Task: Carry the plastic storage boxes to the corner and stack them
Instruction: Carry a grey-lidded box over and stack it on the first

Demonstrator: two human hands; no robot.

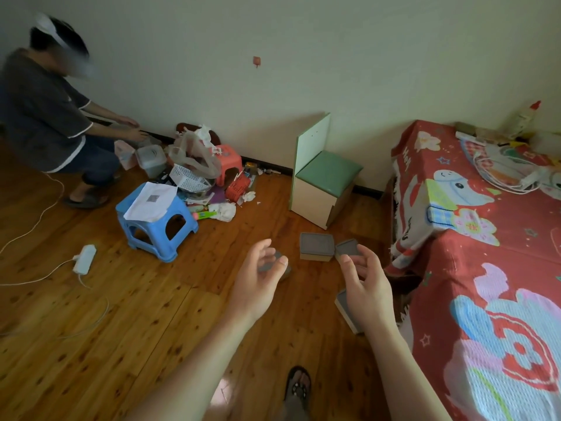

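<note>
We've got both arms stretched forward over the floor, left hand [258, 276] and right hand [362, 281] palms inward, each grip spread and holding nothing (fingers loosely bent). The grey-lidded storage boxes [316, 247] lie beside the bed [485, 238].

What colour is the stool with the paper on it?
Light blue; the stool shows clearly in the head view, left of centre.

wooden floor [91, 344], grey-lidded boxes [316, 246], blue stool [158, 220]
</note>
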